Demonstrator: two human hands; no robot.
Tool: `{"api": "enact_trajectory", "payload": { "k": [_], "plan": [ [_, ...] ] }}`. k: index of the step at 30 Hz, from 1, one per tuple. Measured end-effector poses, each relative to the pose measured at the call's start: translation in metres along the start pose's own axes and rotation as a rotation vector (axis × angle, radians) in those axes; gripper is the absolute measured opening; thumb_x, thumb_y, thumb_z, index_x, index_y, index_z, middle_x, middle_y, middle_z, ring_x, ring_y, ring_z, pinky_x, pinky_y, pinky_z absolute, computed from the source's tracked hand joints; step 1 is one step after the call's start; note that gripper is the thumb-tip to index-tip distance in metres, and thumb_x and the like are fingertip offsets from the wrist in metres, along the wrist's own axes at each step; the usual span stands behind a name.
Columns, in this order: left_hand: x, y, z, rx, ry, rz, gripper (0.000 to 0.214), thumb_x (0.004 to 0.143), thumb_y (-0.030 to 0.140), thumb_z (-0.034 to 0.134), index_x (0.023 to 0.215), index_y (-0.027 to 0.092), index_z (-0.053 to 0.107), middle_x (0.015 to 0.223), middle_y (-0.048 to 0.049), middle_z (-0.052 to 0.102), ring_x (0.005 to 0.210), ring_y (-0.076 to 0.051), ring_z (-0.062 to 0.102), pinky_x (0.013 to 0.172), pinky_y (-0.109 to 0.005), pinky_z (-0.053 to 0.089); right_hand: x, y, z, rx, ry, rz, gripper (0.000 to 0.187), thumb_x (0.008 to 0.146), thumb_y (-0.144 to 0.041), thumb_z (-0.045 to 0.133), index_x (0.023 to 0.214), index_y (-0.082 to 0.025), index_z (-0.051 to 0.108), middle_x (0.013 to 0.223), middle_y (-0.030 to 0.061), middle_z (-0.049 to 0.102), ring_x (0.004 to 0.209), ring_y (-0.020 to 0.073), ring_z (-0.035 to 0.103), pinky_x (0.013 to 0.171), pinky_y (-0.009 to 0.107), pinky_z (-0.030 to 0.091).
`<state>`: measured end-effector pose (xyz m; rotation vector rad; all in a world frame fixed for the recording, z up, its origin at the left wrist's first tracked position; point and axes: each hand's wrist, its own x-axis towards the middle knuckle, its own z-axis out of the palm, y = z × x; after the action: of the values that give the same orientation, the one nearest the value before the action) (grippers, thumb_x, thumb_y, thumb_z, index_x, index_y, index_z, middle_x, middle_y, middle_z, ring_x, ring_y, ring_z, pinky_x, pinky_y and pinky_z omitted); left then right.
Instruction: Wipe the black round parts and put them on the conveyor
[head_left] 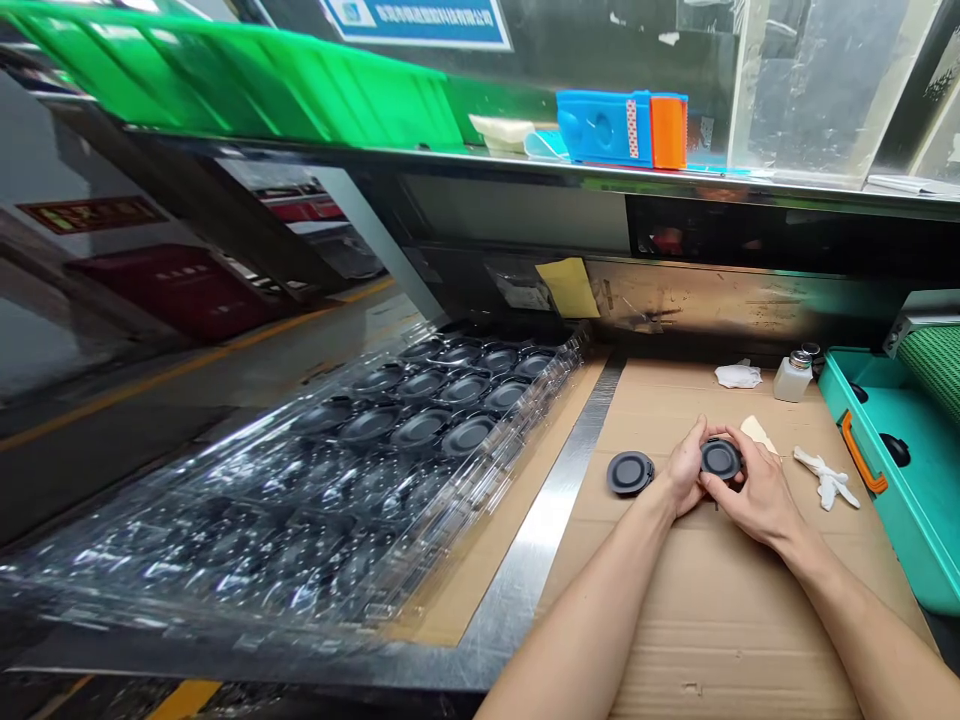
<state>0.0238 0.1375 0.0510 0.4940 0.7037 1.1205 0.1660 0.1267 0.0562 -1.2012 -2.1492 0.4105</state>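
Observation:
Both my hands meet over the cardboard sheet [697, 600] and together grip one round black disc part [721, 458]. My left hand [684, 472] curls around its left edge. My right hand [754, 492] wraps its near right side, fingers closed on the rim. A second identical black disc [629, 471] lies flat on the cardboard just left of my left hand, not touched. To the left, a stack of clear plastic blister trays [322, 500] holds several more black discs [442, 400] in its far rows.
A teal bin [900, 480] with an orange handle stands at the right. Behind my hands lie a small white bottle [793, 378], a crumpled white wipe [738, 375] and a white cloth [825, 478]. A blue and orange box [622, 128] sits on the upper shelf.

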Motion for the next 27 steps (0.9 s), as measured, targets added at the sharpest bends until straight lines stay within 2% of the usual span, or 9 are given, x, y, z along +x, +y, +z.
{"api": "enact_trajectory", "payload": {
  "k": [3, 9, 13, 16, 18, 20, 22, 25, 27],
  "plan": [
    [-0.003, 0.003, 0.000, -0.054, -0.043, -0.009, 0.044, 0.096, 0.054, 0.040, 0.111, 0.017, 0.058, 0.088, -0.0101, 0.070, 0.061, -0.022, 0.067, 0.057, -0.035, 0.054, 0.000, 0.003, 0.002, -0.006, 0.073, -0.035, 0.067, 0.079, -0.044, 0.069, 0.139, -0.022, 0.048, 0.122, 0.0113, 0.066, 0.111, 0.0289, 0.061, 0.099, 0.046, 0.043],
    [-0.003, 0.003, 0.000, -0.197, -0.187, -0.038, 0.033, 0.098, 0.040, 0.044, 0.105, 0.014, 0.063, 0.090, -0.0092, 0.070, 0.070, -0.021, 0.069, 0.069, -0.033, 0.054, 0.001, 0.003, 0.000, -0.005, 0.206, -0.098, 0.059, 0.081, -0.045, 0.069, 0.132, -0.021, 0.054, 0.123, 0.0112, 0.067, 0.111, 0.0289, 0.062, 0.099, 0.045, 0.044],
    [-0.003, 0.002, -0.001, -0.174, -0.184, -0.105, 0.033, 0.097, 0.040, 0.045, 0.100, 0.012, 0.063, 0.084, -0.0092, 0.070, 0.068, -0.021, 0.069, 0.067, -0.030, 0.052, 0.000, 0.003, 0.001, -0.008, 0.257, -0.138, 0.052, 0.080, -0.049, 0.072, 0.124, -0.022, 0.061, 0.118, 0.0102, 0.069, 0.108, 0.0289, 0.063, 0.094, 0.044, 0.046],
    [-0.004, 0.003, 0.001, -0.152, -0.204, -0.129, 0.040, 0.098, 0.044, 0.041, 0.101, 0.011, 0.064, 0.086, -0.0114, 0.071, 0.067, -0.019, 0.068, 0.063, -0.028, 0.051, 0.000, 0.005, 0.002, -0.014, 0.292, -0.118, 0.062, 0.077, -0.053, 0.075, 0.126, -0.019, 0.059, 0.117, 0.0126, 0.069, 0.102, 0.0297, 0.064, 0.091, 0.045, 0.047],
    [-0.005, 0.002, 0.005, -0.134, -0.225, -0.104, 0.044, 0.097, 0.049, 0.044, 0.103, 0.011, 0.064, 0.091, -0.0120, 0.071, 0.067, -0.018, 0.067, 0.063, -0.027, 0.050, 0.001, 0.008, 0.002, -0.005, 0.295, -0.090, 0.068, 0.077, -0.054, 0.075, 0.131, -0.018, 0.056, 0.117, 0.0131, 0.069, 0.099, 0.0292, 0.065, 0.091, 0.046, 0.048],
    [-0.005, -0.001, 0.009, -0.087, -0.183, 0.011, 0.048, 0.092, 0.057, 0.051, 0.102, 0.011, 0.064, 0.094, -0.0115, 0.071, 0.069, -0.017, 0.066, 0.065, -0.027, 0.050, 0.003, 0.012, 0.001, 0.022, 0.258, -0.089, 0.064, 0.079, -0.050, 0.073, 0.132, -0.019, 0.056, 0.117, 0.0121, 0.068, 0.100, 0.0283, 0.065, 0.092, 0.046, 0.049],
    [-0.004, -0.006, 0.012, 0.040, -0.029, 0.231, 0.051, 0.084, 0.060, 0.064, 0.105, 0.013, 0.062, 0.095, -0.0099, 0.070, 0.074, -0.016, 0.066, 0.070, -0.027, 0.051, 0.005, 0.016, -0.001, 0.048, 0.214, -0.113, 0.057, 0.082, -0.044, 0.071, 0.132, -0.020, 0.056, 0.118, 0.0115, 0.068, 0.105, 0.0282, 0.063, 0.093, 0.045, 0.050],
    [-0.007, -0.011, 0.015, 0.455, 0.272, 0.624, 0.071, 0.063, 0.046, 0.087, 0.120, 0.017, 0.056, 0.107, -0.0097, 0.069, 0.097, -0.021, 0.067, 0.087, -0.033, 0.051, 0.007, 0.020, -0.004, 0.075, 0.178, -0.149, 0.055, 0.081, -0.029, 0.066, 0.135, -0.021, 0.055, 0.124, 0.0111, 0.065, 0.115, 0.0282, 0.059, 0.097, 0.046, 0.050],
    [-0.011, -0.012, 0.014, 0.749, 0.378, 0.819, 0.086, 0.056, 0.036, 0.092, 0.130, 0.021, 0.051, 0.116, -0.0102, 0.067, 0.112, -0.024, 0.063, 0.099, -0.038, 0.048, 0.006, 0.021, -0.005, 0.117, 0.170, -0.148, 0.057, 0.079, -0.022, 0.061, 0.136, -0.022, 0.053, 0.127, 0.0102, 0.064, 0.117, 0.0268, 0.059, 0.099, 0.045, 0.050]
  ]
}}
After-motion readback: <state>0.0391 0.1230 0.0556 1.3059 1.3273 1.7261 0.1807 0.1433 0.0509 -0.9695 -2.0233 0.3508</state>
